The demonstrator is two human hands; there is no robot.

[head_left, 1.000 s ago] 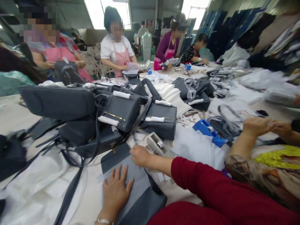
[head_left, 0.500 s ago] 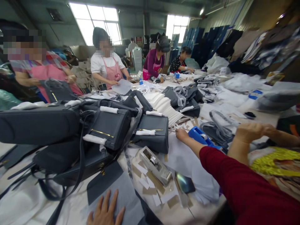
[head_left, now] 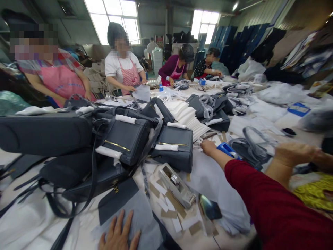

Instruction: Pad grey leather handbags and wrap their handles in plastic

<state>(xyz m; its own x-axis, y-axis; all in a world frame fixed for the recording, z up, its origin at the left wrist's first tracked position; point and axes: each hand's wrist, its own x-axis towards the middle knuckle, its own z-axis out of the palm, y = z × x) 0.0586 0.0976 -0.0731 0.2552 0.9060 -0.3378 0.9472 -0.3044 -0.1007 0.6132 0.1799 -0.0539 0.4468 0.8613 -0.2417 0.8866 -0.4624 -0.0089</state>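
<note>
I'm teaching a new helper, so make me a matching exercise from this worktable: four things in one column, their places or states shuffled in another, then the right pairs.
Things
1. left hand
2. right hand
3. grey tape dispenser
4. white stack

Places or states
A. among card scraps
B. fanned out between dark bags
C. spread on a pale sheet
D. stretched out beside the blue tape dispenser

Pairs: 1-C, 2-D, 3-A, 4-B

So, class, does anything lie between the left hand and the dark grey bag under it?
Yes: a pale tissue-paper sheet lies directly under the left hand, covering part of the dark grey bag.
</note>
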